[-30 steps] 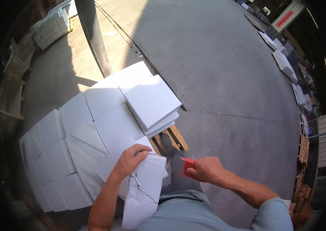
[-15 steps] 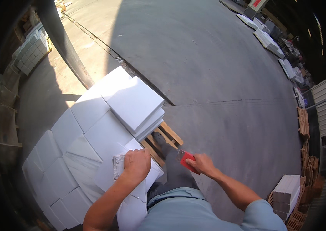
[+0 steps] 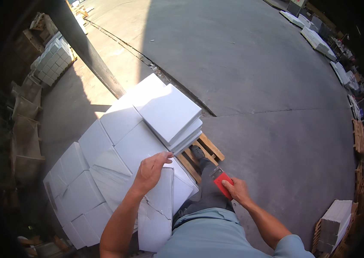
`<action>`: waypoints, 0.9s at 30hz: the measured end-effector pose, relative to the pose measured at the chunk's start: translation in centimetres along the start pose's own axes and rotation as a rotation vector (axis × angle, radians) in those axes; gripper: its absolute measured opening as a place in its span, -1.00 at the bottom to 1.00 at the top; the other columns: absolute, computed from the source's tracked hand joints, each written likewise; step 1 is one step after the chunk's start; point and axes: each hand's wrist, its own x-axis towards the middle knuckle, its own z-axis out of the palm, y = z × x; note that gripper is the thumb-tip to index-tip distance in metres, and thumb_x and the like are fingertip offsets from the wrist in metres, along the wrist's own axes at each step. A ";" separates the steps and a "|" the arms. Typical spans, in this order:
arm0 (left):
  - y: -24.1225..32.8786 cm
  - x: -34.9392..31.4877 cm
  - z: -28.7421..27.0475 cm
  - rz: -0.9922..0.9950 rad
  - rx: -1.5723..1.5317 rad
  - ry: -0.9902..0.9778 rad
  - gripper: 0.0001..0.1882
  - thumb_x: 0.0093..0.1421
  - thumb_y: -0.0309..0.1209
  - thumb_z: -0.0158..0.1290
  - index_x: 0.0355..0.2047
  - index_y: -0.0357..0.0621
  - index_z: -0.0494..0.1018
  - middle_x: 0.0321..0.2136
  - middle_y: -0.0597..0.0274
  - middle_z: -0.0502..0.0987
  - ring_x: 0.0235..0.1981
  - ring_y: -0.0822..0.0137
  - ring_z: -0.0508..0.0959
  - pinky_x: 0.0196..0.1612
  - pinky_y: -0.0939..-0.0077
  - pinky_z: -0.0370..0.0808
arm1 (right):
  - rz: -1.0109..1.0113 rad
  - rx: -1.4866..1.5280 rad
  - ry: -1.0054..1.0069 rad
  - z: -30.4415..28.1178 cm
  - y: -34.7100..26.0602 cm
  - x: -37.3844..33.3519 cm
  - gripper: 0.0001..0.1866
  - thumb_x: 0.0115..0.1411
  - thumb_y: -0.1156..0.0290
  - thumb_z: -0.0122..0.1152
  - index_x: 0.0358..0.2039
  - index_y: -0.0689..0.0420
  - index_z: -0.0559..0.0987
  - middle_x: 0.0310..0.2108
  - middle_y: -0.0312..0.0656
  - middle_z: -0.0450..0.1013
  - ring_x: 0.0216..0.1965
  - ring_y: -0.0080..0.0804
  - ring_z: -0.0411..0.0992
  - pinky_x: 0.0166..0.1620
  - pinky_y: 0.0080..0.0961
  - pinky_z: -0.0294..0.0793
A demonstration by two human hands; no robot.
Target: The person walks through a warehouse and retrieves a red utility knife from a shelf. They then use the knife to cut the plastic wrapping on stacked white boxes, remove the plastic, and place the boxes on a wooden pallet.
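A red-handled scraper with a wide metal end (image 3: 222, 182) is gripped in my right hand (image 3: 236, 190), out over my leg. My left hand (image 3: 149, 173) hovers above the white blocks beside me, its fingers loosely bent and apart, with nothing visible in them. Under it stands a white block (image 3: 158, 193) with torn clear film along its side. Several white, box-like blocks (image 3: 87, 189) form a wide stack, partly covered in creased film. A short pile of flat white slabs (image 3: 171, 112) rests at the stack's far right corner.
A wooden pallet (image 3: 210, 148) juts out under the stack, with my foot on it. A metal post (image 3: 89, 51) rises behind. Grey blocks (image 3: 336, 219) sit on a pallet at lower right. Further wrapped blocks (image 3: 53, 62) stand far left. A dark groove (image 3: 182, 88) crosses the floor.
My left hand has gone from a closed grip at the torn film to loosened fingers, slightly farther forward. The view has shifted, moving the scene rightward. The scraper stays in my right hand.
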 end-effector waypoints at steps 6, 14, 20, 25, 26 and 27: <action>-0.1 -0.6 -2.6 0.350 0.566 0.137 -0.55 0.35 -0.18 -0.13 -0.27 -0.35 0.58 -0.25 -0.16 0.60 -0.12 0.01 0.56 -0.04 0.24 0.43 | 0.000 0.104 0.001 -0.2 -1.1 0.7 -0.47 0.16 -0.04 0.20 -0.35 0.30 0.62 -0.50 0.14 0.52 -0.46 -0.01 0.53 -0.34 -0.22 0.45; -2.2 -1.0 -4.0 -0.059 -0.207 0.055 -0.32 0.40 0.07 -0.32 -0.13 -0.34 0.54 -0.24 -0.08 0.59 -0.13 0.14 0.56 0.05 0.35 0.41 | -0.065 0.235 0.047 -0.8 -4.1 0.6 -0.52 0.20 0.04 0.23 -0.36 0.33 0.60 -0.58 -0.11 0.51 -0.53 -0.50 0.42 -0.40 -0.43 0.41; -2.8 -10.5 0.8 0.189 0.800 -0.014 -0.16 0.26 0.12 -0.09 0.37 -0.15 0.01 0.40 0.04 -0.07 0.44 0.08 -0.13 0.41 0.00 -0.19 | -0.063 0.261 0.008 -1.2 -6.0 0.1 -0.51 0.23 0.05 0.21 -0.39 0.35 0.59 -0.57 -0.26 0.46 -0.51 -0.59 0.33 -0.41 -0.50 0.37; -2.7 -10.2 -0.5 0.073 0.533 0.108 -0.24 0.33 0.03 -0.14 0.34 -0.25 0.05 0.38 -0.06 -0.04 0.41 -0.01 -0.04 0.40 0.12 -0.06 | -0.107 0.494 -0.043 -1.3 -5.9 2.0 -0.55 0.25 0.07 0.21 -0.35 0.31 0.58 -0.54 -0.26 0.49 -0.56 -0.61 0.38 -0.48 -0.63 0.35; -2.9 -9.8 -1.3 0.016 0.322 0.176 -0.25 0.34 0.01 -0.15 0.34 -0.29 0.04 0.37 -0.10 -0.04 0.40 -0.03 -0.02 0.39 0.15 -0.02 | -0.110 0.525 -0.042 -1.3 -6.2 1.7 -0.55 0.26 0.07 0.21 -0.34 0.31 0.58 -0.53 -0.25 0.49 -0.57 -0.61 0.39 -0.48 -0.63 0.35; -3.2 -9.5 -2.3 -0.040 0.110 0.243 -0.26 0.36 -0.01 -0.17 0.33 -0.33 0.04 0.37 -0.14 -0.04 0.39 -0.06 0.00 0.38 0.17 0.01 | -0.103 0.561 -0.056 -1.3 -6.9 1.3 -0.56 0.26 0.08 0.21 -0.34 0.31 0.58 -0.53 -0.26 0.49 -0.57 -0.61 0.38 -0.48 -0.63 0.36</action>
